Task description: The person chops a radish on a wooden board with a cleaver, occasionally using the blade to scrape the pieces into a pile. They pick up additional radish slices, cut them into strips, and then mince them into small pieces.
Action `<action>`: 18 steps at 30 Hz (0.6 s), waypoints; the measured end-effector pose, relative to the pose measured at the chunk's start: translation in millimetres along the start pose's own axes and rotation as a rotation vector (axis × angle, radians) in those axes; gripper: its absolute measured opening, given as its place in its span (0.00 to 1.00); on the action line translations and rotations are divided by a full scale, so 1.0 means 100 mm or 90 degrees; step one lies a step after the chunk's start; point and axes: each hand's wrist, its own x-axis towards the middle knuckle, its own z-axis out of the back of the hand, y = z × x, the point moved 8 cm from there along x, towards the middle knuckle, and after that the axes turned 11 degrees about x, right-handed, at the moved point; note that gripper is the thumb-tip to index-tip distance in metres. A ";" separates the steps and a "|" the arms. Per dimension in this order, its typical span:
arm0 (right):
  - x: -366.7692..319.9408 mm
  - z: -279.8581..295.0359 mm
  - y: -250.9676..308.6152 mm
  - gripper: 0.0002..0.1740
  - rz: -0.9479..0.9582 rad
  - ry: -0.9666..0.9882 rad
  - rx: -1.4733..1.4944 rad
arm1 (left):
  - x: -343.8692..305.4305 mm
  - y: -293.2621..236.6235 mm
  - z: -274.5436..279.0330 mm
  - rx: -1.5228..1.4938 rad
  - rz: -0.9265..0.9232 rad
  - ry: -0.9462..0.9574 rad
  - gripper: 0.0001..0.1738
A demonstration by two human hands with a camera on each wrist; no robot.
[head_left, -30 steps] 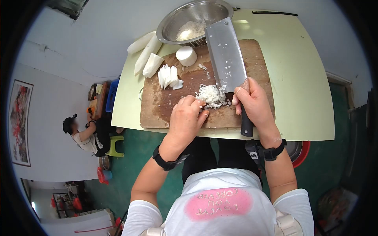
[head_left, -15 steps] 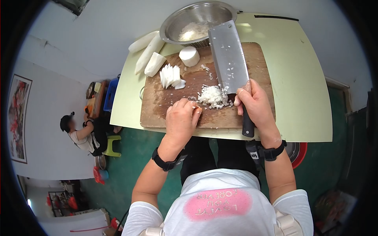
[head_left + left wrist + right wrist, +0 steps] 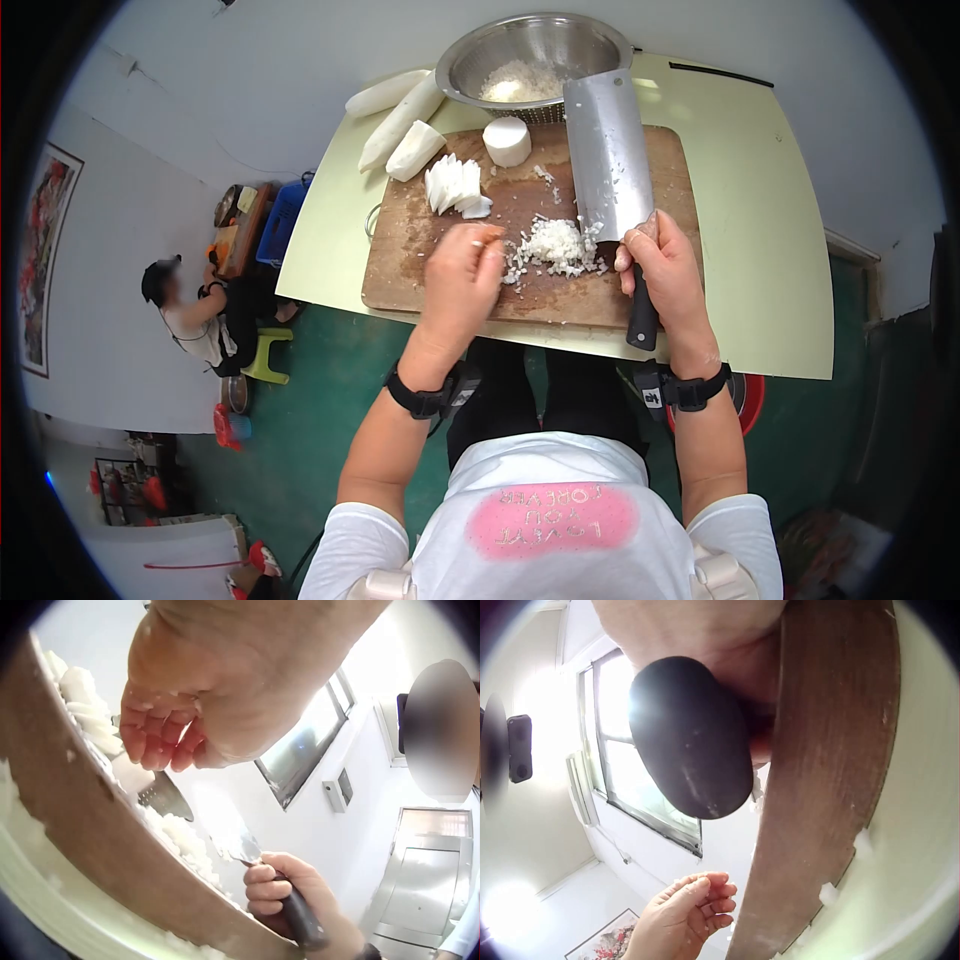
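Pale green table [image 3: 755, 240], wooden board [image 3: 405, 275]: right hand [image 3: 668, 268] grips cleaver [image 3: 608, 150]; left hand [image 3: 462, 275] loosely curled, looks empty. White mince [image 3: 557, 246] could scatter if blade sweeps fast.

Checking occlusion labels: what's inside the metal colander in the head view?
The metal colander holds a pile of fine white pieces. The bottom beneath it is covered, and the cleaver hides part of the near right rim; what lies behind can't be seen.
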 end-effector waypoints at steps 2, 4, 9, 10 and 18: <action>0.00 0.00 0.04 0.04 -0.009 0.008 0.005 | -0.01 0.18 0.11 -0.005 0.034 -0.024 0.08; -0.02 0.01 0.07 0.05 -0.038 0.006 -0.068 | -0.05 0.31 0.25 0.027 0.075 -0.038 0.08; -0.07 -0.10 0.23 0.05 -0.068 0.024 -0.103 | -0.24 0.39 0.20 0.169 0.117 0.142 0.09; -0.07 -0.12 0.24 0.05 -0.067 0.022 -0.102 | -0.25 0.33 0.16 0.192 0.071 0.158 0.09; -0.17 -0.28 0.23 0.06 -0.123 0.092 -0.174 | 0.03 0.18 -0.01 0.044 0.021 -0.064 0.05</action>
